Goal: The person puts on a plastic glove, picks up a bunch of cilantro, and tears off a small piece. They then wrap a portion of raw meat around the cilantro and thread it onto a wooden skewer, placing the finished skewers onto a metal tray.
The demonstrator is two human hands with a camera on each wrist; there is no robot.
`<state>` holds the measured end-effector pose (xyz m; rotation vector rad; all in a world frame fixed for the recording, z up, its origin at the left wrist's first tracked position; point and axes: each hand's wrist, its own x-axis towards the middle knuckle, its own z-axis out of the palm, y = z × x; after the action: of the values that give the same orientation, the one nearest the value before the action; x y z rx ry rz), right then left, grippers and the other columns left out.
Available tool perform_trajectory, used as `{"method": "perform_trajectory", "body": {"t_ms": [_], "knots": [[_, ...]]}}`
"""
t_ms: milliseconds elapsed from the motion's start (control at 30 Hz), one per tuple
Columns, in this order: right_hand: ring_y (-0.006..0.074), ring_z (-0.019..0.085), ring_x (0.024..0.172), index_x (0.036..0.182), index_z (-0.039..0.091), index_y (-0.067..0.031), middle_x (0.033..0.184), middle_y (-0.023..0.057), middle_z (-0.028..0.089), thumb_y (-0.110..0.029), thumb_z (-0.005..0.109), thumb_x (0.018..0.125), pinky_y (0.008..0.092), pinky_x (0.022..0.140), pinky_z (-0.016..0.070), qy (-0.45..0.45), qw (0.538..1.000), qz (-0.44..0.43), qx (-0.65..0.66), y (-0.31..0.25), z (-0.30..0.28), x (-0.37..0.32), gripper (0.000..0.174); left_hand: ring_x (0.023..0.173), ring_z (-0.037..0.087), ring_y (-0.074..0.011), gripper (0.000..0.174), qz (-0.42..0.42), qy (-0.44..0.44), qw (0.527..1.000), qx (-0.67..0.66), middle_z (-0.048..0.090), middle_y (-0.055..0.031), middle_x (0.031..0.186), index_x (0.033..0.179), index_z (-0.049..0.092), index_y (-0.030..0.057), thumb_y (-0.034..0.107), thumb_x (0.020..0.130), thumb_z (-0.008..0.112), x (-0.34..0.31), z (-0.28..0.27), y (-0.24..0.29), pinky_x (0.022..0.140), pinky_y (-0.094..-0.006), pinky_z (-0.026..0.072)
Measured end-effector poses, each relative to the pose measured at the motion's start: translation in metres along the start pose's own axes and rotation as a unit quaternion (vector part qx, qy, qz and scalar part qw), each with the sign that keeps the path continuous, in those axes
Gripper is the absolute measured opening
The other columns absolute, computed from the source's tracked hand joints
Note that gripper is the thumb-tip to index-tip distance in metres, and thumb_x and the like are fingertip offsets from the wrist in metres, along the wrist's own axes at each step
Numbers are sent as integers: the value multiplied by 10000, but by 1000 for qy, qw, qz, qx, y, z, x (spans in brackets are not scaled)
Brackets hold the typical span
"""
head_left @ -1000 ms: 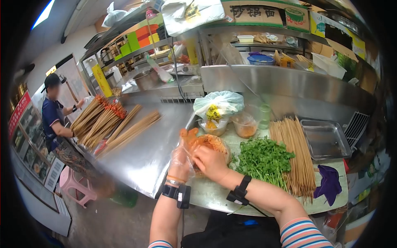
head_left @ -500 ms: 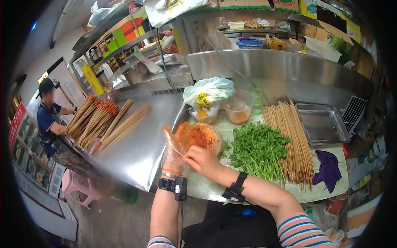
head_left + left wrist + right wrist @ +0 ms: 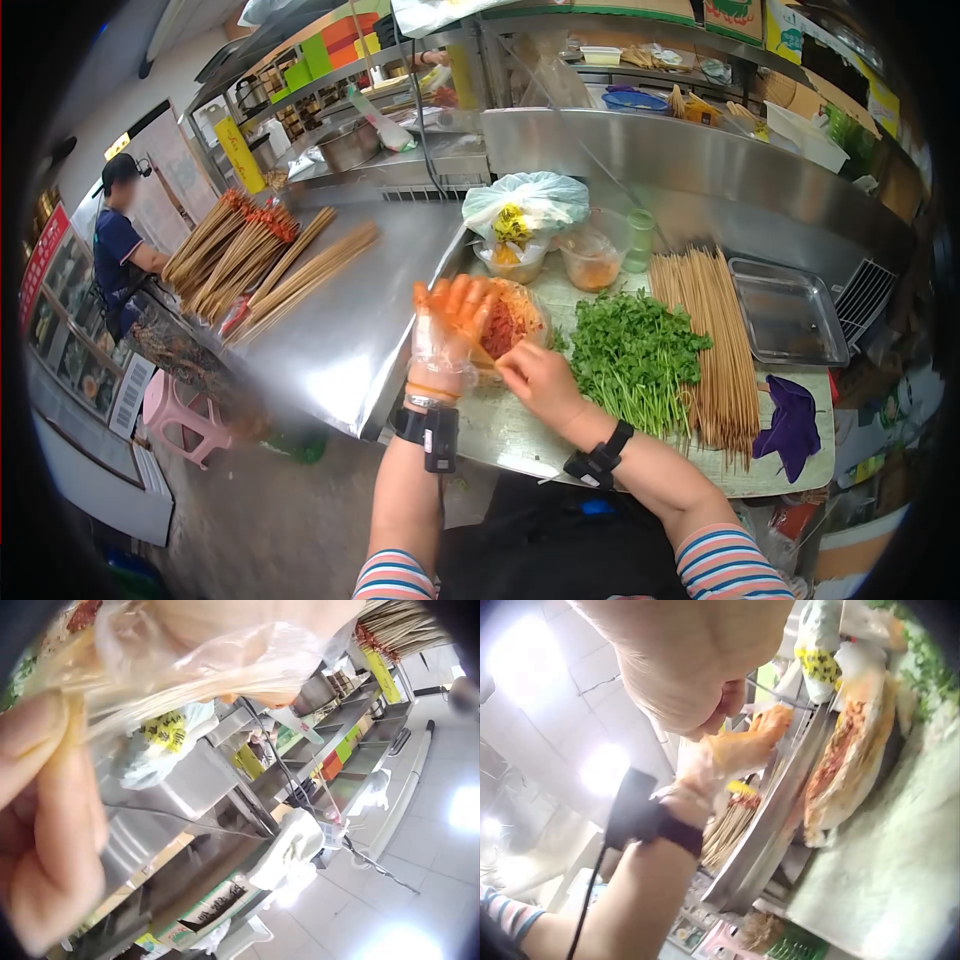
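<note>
A clear disposable glove (image 3: 247, 656), smeared orange over the fingers, covers my left hand (image 3: 447, 325), which is held up with its fingers spread. My bare right hand (image 3: 545, 385) pinches the glove's loose plastic between thumb and fingertips. In the left wrist view that plastic is drawn out in taut folds toward the right fingers. Right behind the hands is a round container (image 3: 537, 305) of red and orange shredded food, partly hidden by the left hand. The right wrist view shows the same food (image 3: 840, 769) from the side.
Green herbs (image 3: 640, 365) and a row of bamboo skewers (image 3: 708, 355) lie to the right, beside a metal tray (image 3: 785, 310) and a purple cloth (image 3: 788, 428). Behind stand a bagged bowl (image 3: 515, 262) and a plastic tub (image 3: 592, 262). Loaded skewers (image 3: 225, 265) and a person (image 3: 120, 245) are at left.
The left hand has turned and its fingers have spread upward. The right hand has moved slightly rightward, away from the left, stretching the glove's plastic between them.
</note>
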<state>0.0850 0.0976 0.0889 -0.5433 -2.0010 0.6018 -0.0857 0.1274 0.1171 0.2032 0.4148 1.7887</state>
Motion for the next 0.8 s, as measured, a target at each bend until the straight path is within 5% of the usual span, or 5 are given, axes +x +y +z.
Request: {"method": "perform_trajectory", "body": {"t_ms": [100, 200, 333, 500, 800], "knots": [[284, 591, 680, 871, 589, -36, 795, 100, 567, -57, 663, 788, 352, 594, 480, 2, 999, -14, 29, -14, 10, -8, 113, 1291, 411, -366, 593, 45, -10, 999, -27, 423, -210, 1376, 1338, 362, 3, 467, 970, 405, 2, 1, -10, 1063, -518, 386], [270, 585, 677, 883, 594, -37, 783, 94, 558, -51, 682, 771, 346, 596, 475, 63, 979, 145, 129, -42, -8, -2, 143, 1247, 456, -371, 484, 83, -38, 995, -27, 470, -202, 1320, 1274, 412, 3, 398, 994, 389, 16, -13, -4, 1047, -499, 410], [262, 587, 668, 828, 610, -48, 777, 82, 563, -85, 713, 753, 344, 578, 471, 32, 997, -28, 62, -47, -8, 9, 133, 1164, 522, -353, 377, 105, 36, 993, 32, 536, -174, 1200, 1187, 465, 12, 331, 986, 452, 19, -5, -17, 1005, -472, 452], [266, 606, 693, 782, 620, -55, 786, 82, 587, -115, 706, 758, 358, 588, 473, -62, 998, -2, -8, -38, -8, 13, 107, 1213, 486, -291, 480, 111, 47, 985, 126, 450, -144, 1337, 1356, 372, 25, 299, 975, 473, 9, 1, -22, 1014, -374, 394], [263, 607, 691, 804, 620, -67, 787, 64, 592, -108, 700, 755, 347, 587, 475, -28, 999, -13, 26, -33, 0, 3, 102, 1066, 569, -298, 347, 137, 66, 981, 123, 563, -137, 1147, 1241, 459, 14, 214, 963, 516, 5, 4, -32, 929, -414, 497]]}}
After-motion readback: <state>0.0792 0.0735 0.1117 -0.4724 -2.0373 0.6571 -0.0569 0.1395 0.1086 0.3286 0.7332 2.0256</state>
